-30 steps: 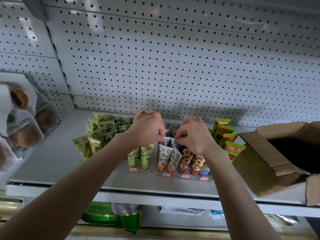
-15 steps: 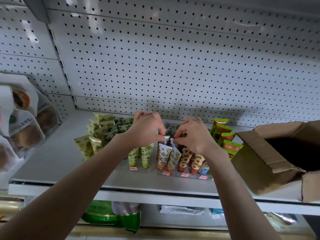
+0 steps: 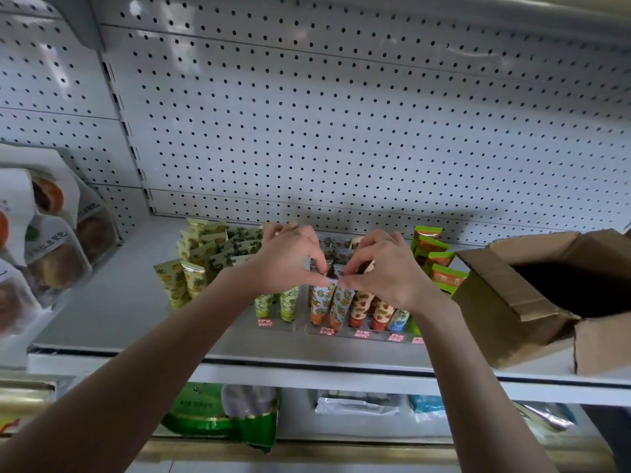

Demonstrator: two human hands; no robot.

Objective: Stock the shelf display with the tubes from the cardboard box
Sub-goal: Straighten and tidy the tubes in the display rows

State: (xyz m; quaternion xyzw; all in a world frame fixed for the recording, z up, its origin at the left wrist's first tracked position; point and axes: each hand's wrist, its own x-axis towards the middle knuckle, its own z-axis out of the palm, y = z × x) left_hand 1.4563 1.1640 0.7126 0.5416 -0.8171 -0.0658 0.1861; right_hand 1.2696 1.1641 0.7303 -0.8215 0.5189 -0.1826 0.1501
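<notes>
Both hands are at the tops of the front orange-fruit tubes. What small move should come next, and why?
Probably settle the two white tubes printed with orange fruit straight down into the clear display tray. The left hand and right hand both pinch their top edges, and the brown cardboard box stands open at the right.

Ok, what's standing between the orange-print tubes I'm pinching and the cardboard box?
Head view: right of the orange-print tubes stand strawberry-print tubes, one blue tube, then green-and-orange tubes beside the cardboard box.

A shop: pegboard-backed shelf (image 3: 119,302), price labels (image 3: 362,333) under rows of tubes (image 3: 339,303), packaged pastries (image 3: 54,261).
</notes>
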